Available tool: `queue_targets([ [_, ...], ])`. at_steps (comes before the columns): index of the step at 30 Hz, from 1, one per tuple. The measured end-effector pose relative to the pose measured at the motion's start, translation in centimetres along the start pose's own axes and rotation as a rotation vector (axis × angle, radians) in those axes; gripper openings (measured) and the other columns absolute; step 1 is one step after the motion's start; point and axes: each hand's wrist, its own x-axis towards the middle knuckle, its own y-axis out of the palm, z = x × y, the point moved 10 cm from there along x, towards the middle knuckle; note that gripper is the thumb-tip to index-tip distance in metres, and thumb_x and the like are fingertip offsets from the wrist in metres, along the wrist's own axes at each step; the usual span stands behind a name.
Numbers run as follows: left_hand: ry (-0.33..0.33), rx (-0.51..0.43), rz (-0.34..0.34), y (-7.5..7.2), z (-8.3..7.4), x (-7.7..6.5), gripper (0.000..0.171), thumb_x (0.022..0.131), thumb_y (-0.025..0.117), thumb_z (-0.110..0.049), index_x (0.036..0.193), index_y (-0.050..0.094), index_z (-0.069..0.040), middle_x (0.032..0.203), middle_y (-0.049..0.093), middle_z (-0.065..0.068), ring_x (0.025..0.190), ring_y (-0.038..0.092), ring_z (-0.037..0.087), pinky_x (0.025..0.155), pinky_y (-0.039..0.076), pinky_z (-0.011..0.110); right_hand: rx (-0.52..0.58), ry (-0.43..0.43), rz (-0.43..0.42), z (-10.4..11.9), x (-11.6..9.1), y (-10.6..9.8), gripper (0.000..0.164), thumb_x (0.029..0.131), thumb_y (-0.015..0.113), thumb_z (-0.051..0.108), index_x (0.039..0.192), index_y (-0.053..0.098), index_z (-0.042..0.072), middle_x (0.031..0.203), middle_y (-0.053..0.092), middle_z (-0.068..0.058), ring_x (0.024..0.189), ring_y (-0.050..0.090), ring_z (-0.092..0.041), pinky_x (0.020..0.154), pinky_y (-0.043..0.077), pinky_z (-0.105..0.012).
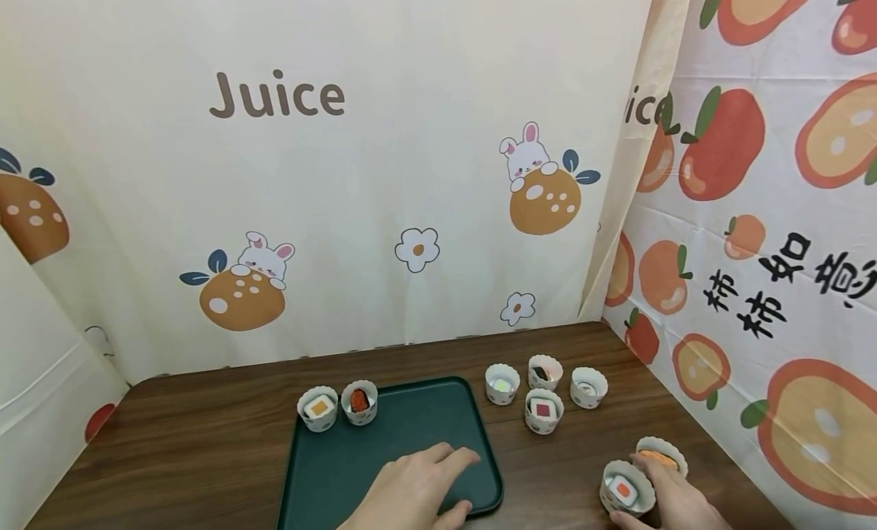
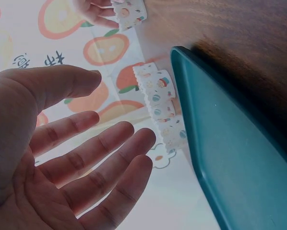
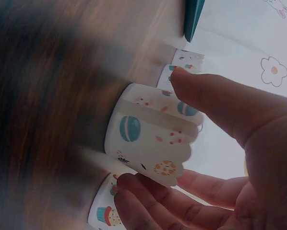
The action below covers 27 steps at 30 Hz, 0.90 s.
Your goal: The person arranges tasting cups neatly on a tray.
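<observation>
My right hand [image 1: 678,503] holds a patterned paper baking cup [image 1: 626,487] at the right of the table, thumb on one side and fingers on the other. A white sushi piece with an orange-red centre sits in that cup. Right behind it stands another baking cup [image 1: 662,450] with an orange-topped piece, partly hidden by my fingers. In the right wrist view the held cup [image 3: 150,132] shows its printed wall between thumb and fingers. Over the dark green tray [image 1: 342,469] hovers my left hand [image 1: 418,488], fingers spread and holding nothing.
Two filled baking cups [image 1: 318,408] stand at the tray's back left corner. Right of the tray, several more cups [image 1: 544,411] are grouped on the wooden table [image 1: 205,439]. Printed curtains [image 1: 411,172] enclose the back and sides.
</observation>
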Motion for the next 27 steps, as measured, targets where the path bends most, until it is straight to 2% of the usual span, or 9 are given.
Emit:
queue_targets([
  [2, 0.002, -0.007, 0.001, 0.0, 0.0, 0.0, 0.040, 0.098, 0.079, -0.031, 0.136, 0.067, -0.024, 0.114, 0.074, -0.005, 0.074, 0.055, -0.005, 0.057, 0.045, 0.017, 0.020, 0.036, 0.063, -0.2, 0.2, 0.5, 0.090, 0.083, 0.090, 0.051, 0.142, 0.053, -0.006, 0.124, 0.069, -0.011, 0.105, 0.069, -0.025, 0.080, 0.059, -0.041],
  [5, 0.008, -0.011, -0.003, -0.1, 0.0, -0.1, 0.039, 0.098, 0.079, -0.031, 0.135, 0.067, -0.024, 0.113, 0.074, -0.005, 0.073, 0.054, -0.006, 0.057, 0.045, 0.017, 0.043, 0.056, 0.099, -0.2, 0.5, 0.8, 0.088, 0.083, 0.090, 0.048, 0.141, 0.053, -0.007, 0.122, 0.069, -0.009, 0.103, 0.068, -0.024, 0.082, 0.060, -0.045],
  [12, 0.016, -0.014, -0.015, -0.4, 0.1, -0.1, 0.040, 0.098, 0.080, -0.030, 0.135, 0.067, -0.024, 0.113, 0.074, -0.006, 0.072, 0.053, -0.006, 0.056, 0.044, 0.016, 0.045, 0.080, 0.126, 0.1, 0.9, 1.1, 0.082, 0.083, 0.091, 0.047, 0.137, 0.057, -0.004, 0.118, 0.069, -0.004, 0.101, 0.067, -0.021, 0.081, 0.059, -0.046],
  [21, -0.008, -0.026, 0.002, -0.3, 0.3, 0.0, 0.040, 0.098, 0.079, -0.030, 0.136, 0.067, -0.024, 0.114, 0.074, -0.005, 0.073, 0.054, -0.006, 0.057, 0.046, 0.017, 0.059, 0.131, 0.177, 0.4, 0.9, 1.3, 0.080, 0.082, 0.091, 0.049, 0.133, 0.058, -0.004, 0.113, 0.069, -0.002, 0.096, 0.066, -0.019, 0.080, 0.059, -0.048],
  [27, -0.038, -0.037, 0.023, -0.2, 0.7, 0.1, 0.041, 0.098, 0.079, -0.031, 0.137, 0.067, -0.024, 0.114, 0.073, -0.005, 0.074, 0.054, -0.005, 0.059, 0.047, 0.019, 0.067, 0.125, 0.171, 1.0, 1.0, 1.1, 0.076, 0.084, 0.090, 0.049, 0.133, 0.059, -0.001, 0.112, 0.069, 0.000, 0.094, 0.062, -0.017, 0.078, 0.058, -0.046],
])
